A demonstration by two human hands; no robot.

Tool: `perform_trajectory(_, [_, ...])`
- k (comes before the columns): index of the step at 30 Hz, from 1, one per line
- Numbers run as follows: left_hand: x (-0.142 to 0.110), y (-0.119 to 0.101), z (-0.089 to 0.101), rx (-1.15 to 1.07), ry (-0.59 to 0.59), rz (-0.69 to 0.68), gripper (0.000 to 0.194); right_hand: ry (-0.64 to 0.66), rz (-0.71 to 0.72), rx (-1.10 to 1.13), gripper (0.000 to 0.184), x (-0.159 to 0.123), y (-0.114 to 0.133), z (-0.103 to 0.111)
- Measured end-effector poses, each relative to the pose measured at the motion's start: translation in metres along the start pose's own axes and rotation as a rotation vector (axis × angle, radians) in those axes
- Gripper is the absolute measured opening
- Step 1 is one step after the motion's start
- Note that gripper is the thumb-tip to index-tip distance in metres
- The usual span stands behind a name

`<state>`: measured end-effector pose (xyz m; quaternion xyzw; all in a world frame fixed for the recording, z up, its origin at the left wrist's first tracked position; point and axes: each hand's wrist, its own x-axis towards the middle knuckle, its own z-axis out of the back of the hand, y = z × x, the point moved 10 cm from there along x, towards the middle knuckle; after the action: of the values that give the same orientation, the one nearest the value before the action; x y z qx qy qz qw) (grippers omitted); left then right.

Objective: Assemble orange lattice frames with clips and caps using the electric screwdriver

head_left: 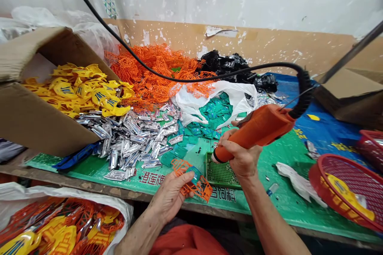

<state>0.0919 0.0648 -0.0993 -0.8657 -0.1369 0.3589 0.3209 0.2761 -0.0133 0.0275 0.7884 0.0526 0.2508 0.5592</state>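
1. While I watch through the head view, my left hand point(169, 197) grips an orange plastic lattice piece point(181, 165) at the near edge of the green-covered counter point(287, 217), thumb pressing on a translucent teal plastic piece point(195, 173) laid against it.

2. My right hand point(245, 161) is clenched around a thick orange power tool point(260, 127) with a black cable point(185, 81). Its nose shows over the green perforated plastic tray point(220, 173), apart from the lattice piece.

3. As I judge it, the held work is partway along: orange and teal lie together, but I see no yellow or silver part on it. Whether the two are fastened, I cannot tell.

4. Plenty lies loose: an orange lattice heap point(146, 75), shiny silver pieces point(131, 139), teal pieces point(217, 109) in and around a white plastic bag point(187, 107), black plastic parts point(224, 63), and yellow plastic pieces point(98, 97) spilling from a brown cardboard box point(44, 119).

5. The white sack point(124, 207) at lower left holds orange, yellow and silver parts mixed together, perhaps finished work; I can't confirm they are joined.
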Motion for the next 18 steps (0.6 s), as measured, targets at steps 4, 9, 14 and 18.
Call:
perform_trajectory(4, [0.0, 0.0, 0.001, -0.011, 0.0, -0.004, 0.045, 0.009, 0.007, -0.004, 0.019, 0.0, 0.0, -0.001])
perform_trajectory(9, [0.0, 0.0, 0.0, -0.037, 0.012, -0.003, 0.041, 0.004, -0.009, 0.066, 0.022, 0.006, 0.008, -0.003])
perform_trajectory(14, [0.0, 0.001, 0.0, -0.06, 0.013, -0.009, 0.038, 0.002, -0.051, 0.21, 0.032, 0.008, 0.028, -0.007])
perform_trajectory(18, [0.002, 0.004, 0.002, -0.064, 0.011, -0.007, 0.039, 0.091, -0.071, 0.291, 0.038, -0.006, 0.046, -0.018])
